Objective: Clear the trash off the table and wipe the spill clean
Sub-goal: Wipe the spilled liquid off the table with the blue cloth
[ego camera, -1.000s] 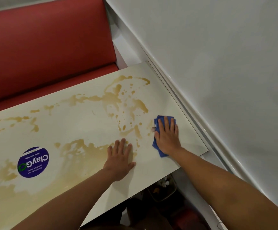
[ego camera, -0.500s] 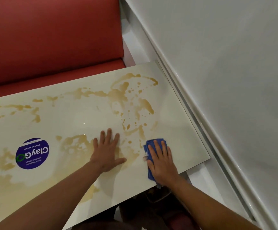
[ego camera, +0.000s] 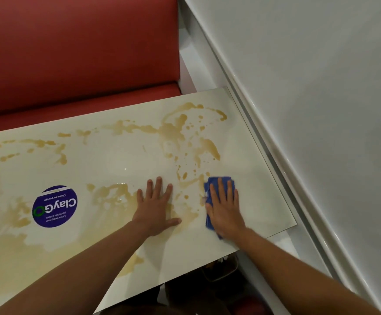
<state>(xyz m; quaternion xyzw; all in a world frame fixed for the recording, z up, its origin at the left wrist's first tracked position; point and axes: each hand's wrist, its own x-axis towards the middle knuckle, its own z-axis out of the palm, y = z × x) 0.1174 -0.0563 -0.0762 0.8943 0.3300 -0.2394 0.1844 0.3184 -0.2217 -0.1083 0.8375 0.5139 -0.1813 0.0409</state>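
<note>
A white table point(ego camera: 264, 196) is streaked with a brown spill point(ego camera: 175, 130) across most of its top. My right hand point(ego camera: 224, 210) lies flat, fingers straight, pressing a blue cloth point(ego camera: 216, 181) onto the table near its right end. The cloth shows above the fingertips and along the hand's left side. My left hand point(ego camera: 155, 208) rests flat with fingers spread on the table, just left of the cloth, over a wet brown patch.
A round blue ClayGo sticker point(ego camera: 55, 206) is on the table at the left. A red bench seat point(ego camera: 71, 53) runs behind the table. A white wall point(ego camera: 321, 98) slants along the right. A dark bin point(ego camera: 221, 269) sits under the table's near edge.
My right hand dragged the blue cloth toward the near edge, then pushed it away again and slightly right. My left hand stayed flat on the table.
</note>
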